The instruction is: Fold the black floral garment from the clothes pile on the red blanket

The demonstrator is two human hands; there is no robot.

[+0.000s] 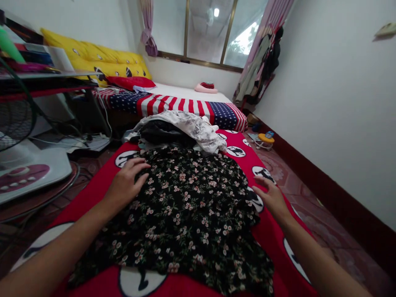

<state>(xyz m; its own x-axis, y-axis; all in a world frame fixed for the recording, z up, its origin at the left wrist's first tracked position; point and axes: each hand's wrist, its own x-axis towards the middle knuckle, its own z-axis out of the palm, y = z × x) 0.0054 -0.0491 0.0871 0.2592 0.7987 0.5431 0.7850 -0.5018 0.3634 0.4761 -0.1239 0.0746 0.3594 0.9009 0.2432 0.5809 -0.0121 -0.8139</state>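
Pressing left hand (126, 183) flat, fingers spread, gripping nothing, on floral garment's (185, 210) left edge. Resting right hand (268, 197) open at its right edge. Lying spread on red blanket (269, 235), clothes pile (182, 130) just beyond.

Daylight enters through the far window (213, 31), whose right pane is blown out to white, with a small bright glare spot near the top. The room is evenly, softly lit, and shadows are faint. The right wall (334, 95) looks bright. Straight lines bow toward the edges, and the near forearms look stretched and slightly soft.
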